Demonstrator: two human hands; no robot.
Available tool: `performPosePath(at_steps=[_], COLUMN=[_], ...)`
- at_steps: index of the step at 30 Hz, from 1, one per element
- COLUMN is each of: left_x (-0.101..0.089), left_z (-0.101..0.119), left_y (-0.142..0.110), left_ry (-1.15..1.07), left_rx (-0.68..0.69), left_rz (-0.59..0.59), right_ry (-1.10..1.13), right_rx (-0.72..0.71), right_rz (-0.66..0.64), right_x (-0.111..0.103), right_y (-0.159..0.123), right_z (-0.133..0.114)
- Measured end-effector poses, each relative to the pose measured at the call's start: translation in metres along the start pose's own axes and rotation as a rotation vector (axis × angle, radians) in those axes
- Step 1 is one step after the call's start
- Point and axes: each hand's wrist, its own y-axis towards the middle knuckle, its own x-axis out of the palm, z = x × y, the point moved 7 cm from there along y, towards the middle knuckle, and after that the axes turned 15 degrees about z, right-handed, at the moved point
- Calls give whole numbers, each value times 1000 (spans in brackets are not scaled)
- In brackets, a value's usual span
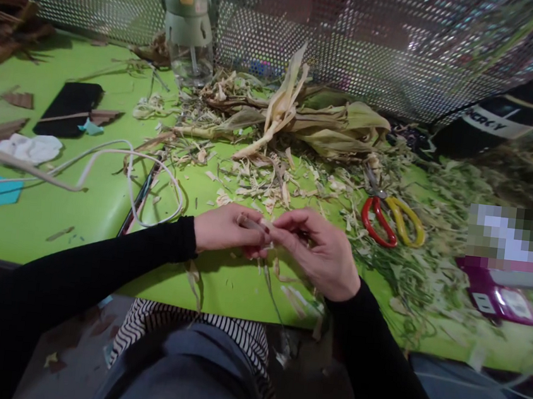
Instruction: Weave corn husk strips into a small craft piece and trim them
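Observation:
My left hand (228, 228) and my right hand (322, 256) meet above the front of the green table, fingertips nearly touching. Between them is a small pale piece of corn husk (266, 224), pinched by both hands; its far end is hidden by my fingers. Thin strips dangle below, and I cannot tell whether they join the held piece. Beyond my hands lie husk scraps (268, 181) and a heap of dried corn husks (340, 131). Scissors (383, 240) with one red and one yellow handle rest to the right of my right hand.
A clear-bodied bottle (189, 26) stands at the back before a perforated metal screen (359, 38). On the left are a black phone (60, 121) and a looping white cable (129, 172). Green plant shreds (396, 280), a purple packet (505, 304) and a black bottle (474, 129) occupy the right.

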Motion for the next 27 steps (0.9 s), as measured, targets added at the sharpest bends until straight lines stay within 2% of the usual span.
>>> performPosePath(at_steps=[6, 11, 15, 19, 23, 27], left_x=[-4, -6, -5, -2, 0, -2], left_z=[3, 7, 8, 0, -6, -4], left_y=[1, 0, 1, 2, 1, 1], left_ry=[-42, -60, -82, -92, -149, -186], left_rx=[7, 58, 101, 51, -15, -19], left_rz=[29, 43, 29, 18, 26, 45], right_ry=[-17, -89, -95, -106, -172, -138], right_rx=[-12, -124, -150, -166, -253, -347], right_rz=[7, -32, 12, 11, -8, -97], right_x=[-5, -5, -6, -2, 0, 2], right_y=[1, -1, -2, -3, -3, -3], right_z=[-1, -4, -6, -6, -9, -15])
